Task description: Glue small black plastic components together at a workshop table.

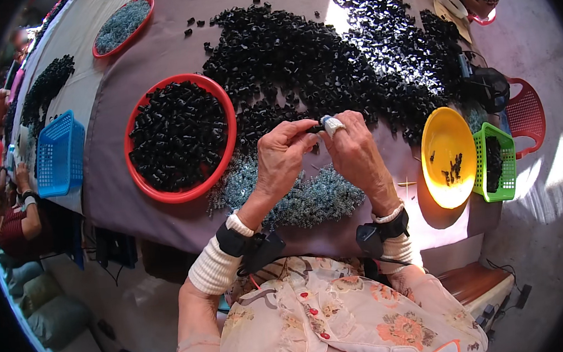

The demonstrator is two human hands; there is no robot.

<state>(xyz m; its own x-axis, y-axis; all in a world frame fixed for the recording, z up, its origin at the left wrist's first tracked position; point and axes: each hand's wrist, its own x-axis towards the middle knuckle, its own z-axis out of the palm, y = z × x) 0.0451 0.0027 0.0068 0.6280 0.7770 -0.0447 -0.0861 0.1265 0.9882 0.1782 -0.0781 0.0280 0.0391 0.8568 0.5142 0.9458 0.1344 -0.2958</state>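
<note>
Both hands meet over the near edge of a large heap of small black plastic parts (285,50). The fingertips of my left hand (279,161) are pinched together; what they hold is too small to make out. Opposite it, my right hand (359,160), with white tape round one finger, is closed on a small black plastic part (318,129), partly hidden by the fingers. Under and between my wrists lies a pile of small clear bluish pieces (320,199). To the left stands a red round tray (233,137) filled with black parts.
At right are a yellow plate (441,143) with a few dark bits, a green basket (507,165), a black fan (488,88) and a red chair (528,113). A blue basket (60,154) and another red tray (147,21) lie leftward. Other people sit at the table.
</note>
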